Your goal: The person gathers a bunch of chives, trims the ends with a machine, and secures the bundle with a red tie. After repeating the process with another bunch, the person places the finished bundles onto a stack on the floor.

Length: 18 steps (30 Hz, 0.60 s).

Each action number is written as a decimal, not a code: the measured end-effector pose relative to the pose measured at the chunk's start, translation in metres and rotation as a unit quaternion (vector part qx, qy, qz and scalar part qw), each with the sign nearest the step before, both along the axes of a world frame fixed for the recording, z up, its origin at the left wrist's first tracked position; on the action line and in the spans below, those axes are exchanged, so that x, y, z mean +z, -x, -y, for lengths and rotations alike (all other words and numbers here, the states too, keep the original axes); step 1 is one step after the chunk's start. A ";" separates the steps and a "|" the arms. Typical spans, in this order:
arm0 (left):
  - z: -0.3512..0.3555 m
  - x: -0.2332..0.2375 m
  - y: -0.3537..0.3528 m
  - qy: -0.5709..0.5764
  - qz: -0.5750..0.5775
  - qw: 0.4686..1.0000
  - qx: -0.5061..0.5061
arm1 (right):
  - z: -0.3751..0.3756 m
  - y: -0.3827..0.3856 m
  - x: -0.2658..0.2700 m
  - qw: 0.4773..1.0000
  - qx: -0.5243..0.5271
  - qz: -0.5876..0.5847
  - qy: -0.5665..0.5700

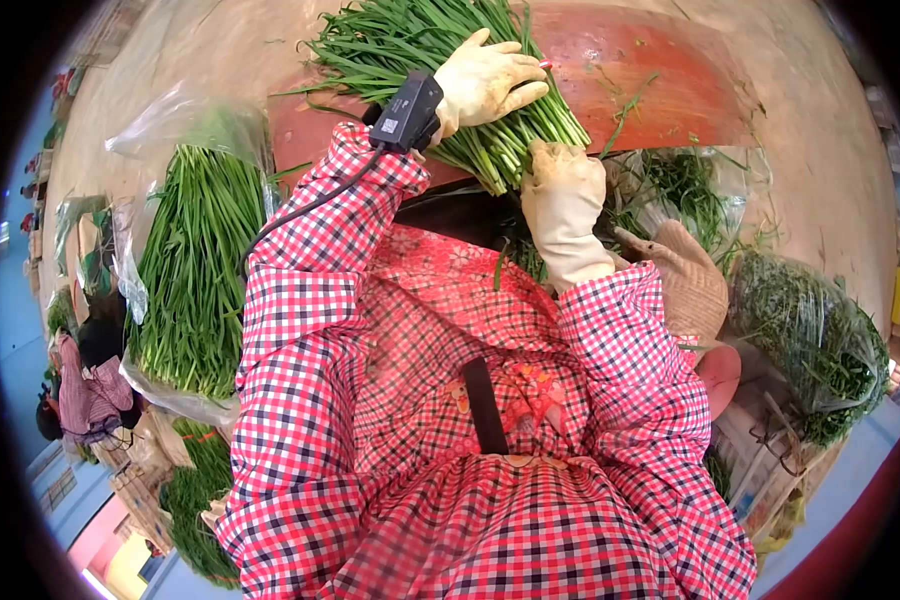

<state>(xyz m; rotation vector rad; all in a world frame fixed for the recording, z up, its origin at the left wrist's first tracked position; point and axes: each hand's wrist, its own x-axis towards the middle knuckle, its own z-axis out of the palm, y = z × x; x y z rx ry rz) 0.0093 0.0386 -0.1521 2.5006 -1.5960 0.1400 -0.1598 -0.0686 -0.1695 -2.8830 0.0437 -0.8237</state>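
Observation:
A large bunch of long green stalks (400, 50) lies on a red board (660, 70), its pale cut ends pointing down toward my body. My left hand (490, 82), in a cream rubber glove, rests on top of the bunch with its fingers spread. A black device with a cable is strapped at that wrist. My right hand (562, 185), gloved too, is closed at the stalk ends, its fingers curled; what they hold, if anything, is hidden.
An open plastic bag of stalks (198, 270) is at the left. Loose greens (685, 190) and a filled clear bag (810, 340) lie at the right. A person in a patterned garment (95, 390) is at the far left, near more bundled greens (198, 500).

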 end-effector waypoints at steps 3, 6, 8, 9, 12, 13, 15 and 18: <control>-0.004 -0.011 -0.002 0.052 0.040 0.997 -0.036 | 0.000 0.001 -0.022 0.998 0.000 -0.062 0.031; -0.008 -0.018 -0.006 0.092 0.052 0.993 -0.056 | 0.003 0.019 0.033 0.986 0.017 -0.086 -0.139; -0.008 -0.020 -0.007 0.094 0.051 0.992 -0.059 | 0.025 0.017 0.025 0.974 0.006 0.068 -0.216; -0.007 -0.019 -0.007 0.090 0.045 0.993 -0.059 | 0.033 0.011 0.031 0.983 -0.004 0.084 -0.165; -0.008 -0.020 -0.007 0.091 0.061 0.992 -0.064 | 0.045 -0.007 0.023 0.990 -0.010 0.032 -0.134; -0.008 -0.020 -0.007 0.097 0.068 0.991 -0.062 | 0.047 -0.010 0.015 0.991 -0.006 -0.019 -0.132; -0.008 -0.016 -0.002 0.106 0.079 0.989 -0.059 | 0.052 -0.016 -0.010 0.992 0.005 -0.079 -0.100; -0.011 -0.014 0.001 0.118 0.076 0.989 -0.042 | 0.050 -0.014 -0.005 0.989 -0.012 -0.078 -0.129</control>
